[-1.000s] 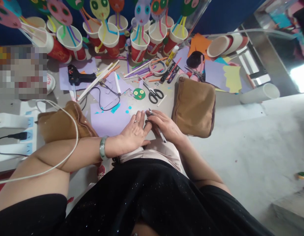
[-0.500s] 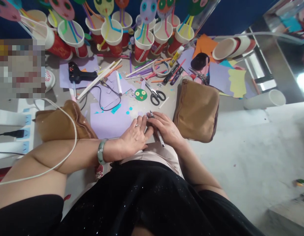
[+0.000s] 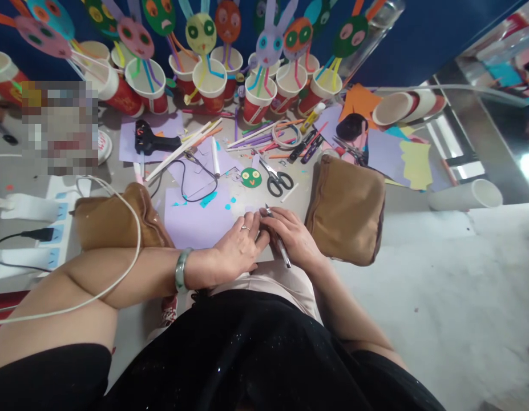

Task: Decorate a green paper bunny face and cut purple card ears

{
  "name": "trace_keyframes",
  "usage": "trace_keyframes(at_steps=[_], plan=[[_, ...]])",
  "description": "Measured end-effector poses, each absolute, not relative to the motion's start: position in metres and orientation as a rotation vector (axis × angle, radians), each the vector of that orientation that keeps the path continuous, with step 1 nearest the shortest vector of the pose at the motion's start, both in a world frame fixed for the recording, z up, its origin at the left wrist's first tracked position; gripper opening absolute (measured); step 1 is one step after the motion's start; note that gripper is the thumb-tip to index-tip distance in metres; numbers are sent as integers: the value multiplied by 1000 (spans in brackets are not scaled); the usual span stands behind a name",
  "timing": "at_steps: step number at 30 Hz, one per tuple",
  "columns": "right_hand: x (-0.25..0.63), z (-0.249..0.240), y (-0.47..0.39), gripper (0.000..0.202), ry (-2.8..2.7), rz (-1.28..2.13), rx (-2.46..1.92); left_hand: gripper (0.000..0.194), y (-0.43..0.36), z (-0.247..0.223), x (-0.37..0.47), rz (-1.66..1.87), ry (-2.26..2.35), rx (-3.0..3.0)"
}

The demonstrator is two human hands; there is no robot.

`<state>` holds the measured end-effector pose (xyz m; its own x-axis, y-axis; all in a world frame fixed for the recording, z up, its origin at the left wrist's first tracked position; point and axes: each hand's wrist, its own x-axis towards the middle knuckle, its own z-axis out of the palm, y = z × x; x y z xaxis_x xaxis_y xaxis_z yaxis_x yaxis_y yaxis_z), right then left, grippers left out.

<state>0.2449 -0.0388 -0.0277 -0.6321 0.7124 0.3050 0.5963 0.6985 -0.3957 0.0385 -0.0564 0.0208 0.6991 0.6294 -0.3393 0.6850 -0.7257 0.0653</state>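
Observation:
My left hand (image 3: 238,245), with a ring and a jade-like bangle, lies palm down at the table's near edge. Its fingers are stretched out beside the light purple paper sheet (image 3: 196,225). Close against it, my right hand (image 3: 296,234) is closed around a pen (image 3: 283,253) that slants with its tip pointing away from me. What lies under the fingertips is mostly hidden. Just beyond the hands are a round green paper face (image 3: 251,177) with yellow eyes and black-handled scissors (image 3: 278,180). Small blue paper scraps (image 3: 209,198) are scattered on the purple sheet.
Brown cloth pouches flank my arms, one left (image 3: 114,220) and one right (image 3: 347,211). A black glue gun (image 3: 155,140), coloured sticks (image 3: 196,142) and a tape roll (image 3: 286,136) lie farther back. Red paper cups (image 3: 259,105) with paper faces line the blue panel. A power strip (image 3: 56,228) is at left.
The view has tilted upward and shifted slightly left, so more of the paper faces shows. Both hands keep nearly the same pose, with the pen still in my right hand.

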Motion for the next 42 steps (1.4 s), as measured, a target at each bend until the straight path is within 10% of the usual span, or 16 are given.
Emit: trace_keyframes(at_steps=[42], plan=[[279, 4, 35, 38, -2724, -342, -1695, 84, -56, 12, 33, -349, 1046, 2832]])
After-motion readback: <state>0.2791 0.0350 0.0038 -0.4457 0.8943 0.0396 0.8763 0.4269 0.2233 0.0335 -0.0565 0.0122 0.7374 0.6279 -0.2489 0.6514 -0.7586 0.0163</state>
